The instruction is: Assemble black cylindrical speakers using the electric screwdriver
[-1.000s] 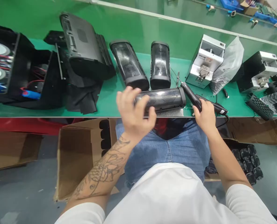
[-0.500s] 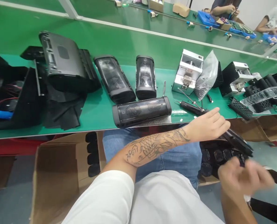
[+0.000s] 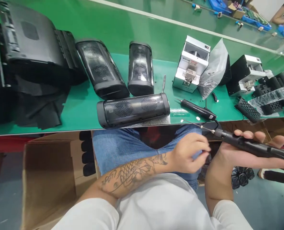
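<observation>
1. Lying across the right hand (image 3: 237,153), the electric screwdriver (image 3: 254,147) sits below the counter (image 3: 84,108) edge, over the lap, its thin bit pointing left.
2. That grip is loose: palm up, fingers curled around the barrel.
3. The left hand (image 3: 188,156) pinches shut near the bit, on what I cannot tell.
4. It looks rigid, fairly light and corded; the thick barrel seems best for holding, since the slender bit could bend.
5. A black speaker (image 3: 132,110) and a second screwdriver (image 3: 195,108) lie on the counter.

Left hand (image 3: 189,155) fingers pinched, tattooed forearm across lap; right hand (image 3: 242,150) palm up, fingers curled
</observation>
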A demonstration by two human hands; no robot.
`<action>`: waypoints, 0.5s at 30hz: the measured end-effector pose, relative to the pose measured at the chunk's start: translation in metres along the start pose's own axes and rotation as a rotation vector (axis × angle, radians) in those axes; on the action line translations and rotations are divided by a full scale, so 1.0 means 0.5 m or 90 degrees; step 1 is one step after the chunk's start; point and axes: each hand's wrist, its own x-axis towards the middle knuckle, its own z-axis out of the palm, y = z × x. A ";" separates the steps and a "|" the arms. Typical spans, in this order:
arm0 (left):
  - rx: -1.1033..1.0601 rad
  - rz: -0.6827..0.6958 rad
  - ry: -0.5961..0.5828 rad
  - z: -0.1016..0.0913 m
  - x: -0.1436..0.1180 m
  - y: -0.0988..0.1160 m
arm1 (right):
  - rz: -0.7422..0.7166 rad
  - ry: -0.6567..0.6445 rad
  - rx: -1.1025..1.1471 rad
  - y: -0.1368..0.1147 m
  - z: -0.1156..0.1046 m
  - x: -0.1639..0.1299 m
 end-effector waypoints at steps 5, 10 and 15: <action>-0.500 -0.616 0.095 -0.017 -0.070 -0.045 | 0.207 0.145 0.146 -0.037 0.045 0.015; -0.640 -0.568 0.142 -0.033 -0.026 -0.067 | 0.285 0.247 0.165 -0.036 0.108 -0.005; -0.561 -0.594 0.202 -0.042 -0.014 -0.050 | 0.312 0.241 0.160 -0.031 0.110 -0.019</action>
